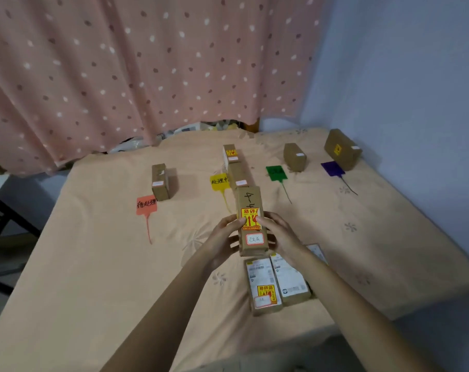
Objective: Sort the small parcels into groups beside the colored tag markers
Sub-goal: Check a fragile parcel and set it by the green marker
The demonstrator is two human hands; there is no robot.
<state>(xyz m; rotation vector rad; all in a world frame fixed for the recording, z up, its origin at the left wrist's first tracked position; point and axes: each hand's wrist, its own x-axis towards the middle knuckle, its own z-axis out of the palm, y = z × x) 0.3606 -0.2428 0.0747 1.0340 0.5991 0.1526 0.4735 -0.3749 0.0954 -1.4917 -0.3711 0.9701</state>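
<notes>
A pink dotted curtain (pixel 136 71) fills the upper left of the frame, with a pale blue wall (pixel 405 76) at the upper right. Below them a tabletop (pixel 99 264) under a peach cloth takes up the middle and lower frame. At centre, both hands grasp one brown parcel (pixel 251 208) lifted above the cloth: the left hand (pixel 224 241) curls round its left side, the right hand (pixel 277 237) round its right side. It bears a red-and-yellow sticker and a small white label. Just below it, at lower centre, two more parcels (pixel 277 283) lie side by side on the cloth. Toward the upper right sits a parcel (pixel 342 149) beside the purple tag (pixel 332 169), and another parcel (pixel 295 157) beside the green tag (pixel 275 173). Two parcels (pixel 234 167) stand in a row by the yellow tag (pixel 218 181) at centre. Left of centre, a single parcel (pixel 161 182) stands just above the orange tag (pixel 146 205).
</notes>
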